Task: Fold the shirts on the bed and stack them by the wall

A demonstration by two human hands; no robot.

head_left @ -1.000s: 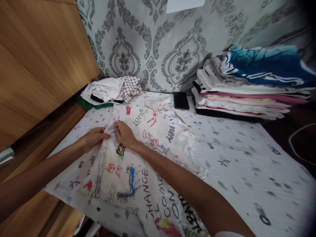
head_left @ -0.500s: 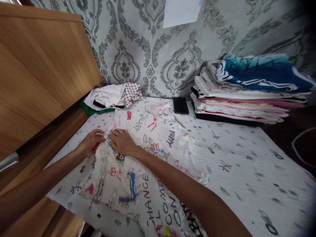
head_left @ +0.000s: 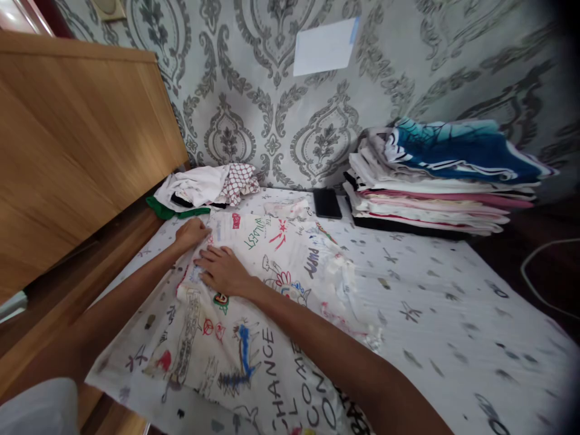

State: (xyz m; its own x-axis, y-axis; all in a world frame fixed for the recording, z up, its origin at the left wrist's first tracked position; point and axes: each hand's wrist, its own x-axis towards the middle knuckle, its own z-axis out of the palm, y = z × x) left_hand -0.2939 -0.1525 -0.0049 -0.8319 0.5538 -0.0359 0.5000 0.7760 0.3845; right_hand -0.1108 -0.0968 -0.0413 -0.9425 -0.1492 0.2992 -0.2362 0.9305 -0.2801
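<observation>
A white shirt [head_left: 267,314] covered in coloured drawings and lettering lies spread out on the patterned bedsheet. My left hand [head_left: 191,234] is closed at the shirt's far left edge, with its fingers bent over the cloth there. Just to the right and nearer to me, my right hand [head_left: 224,270] rests palm down on the shirt, fingers stretched and a little apart. My right forearm crosses over the shirt and covers part of its lettering.
Behind the shirt, a black phone [head_left: 327,203] lies beside a tall stack of folded clothes [head_left: 435,193]. A loose heap of clothes [head_left: 199,184] sits at the back left, next to a wooden cabinet [head_left: 86,157]. A patterned wall [head_left: 272,121] closes off the back.
My left hand has moved away from me along the shirt's left edge and closed. My right hand has stayed on the cloth, its fingers now flatter. The view has tilted up slightly.
</observation>
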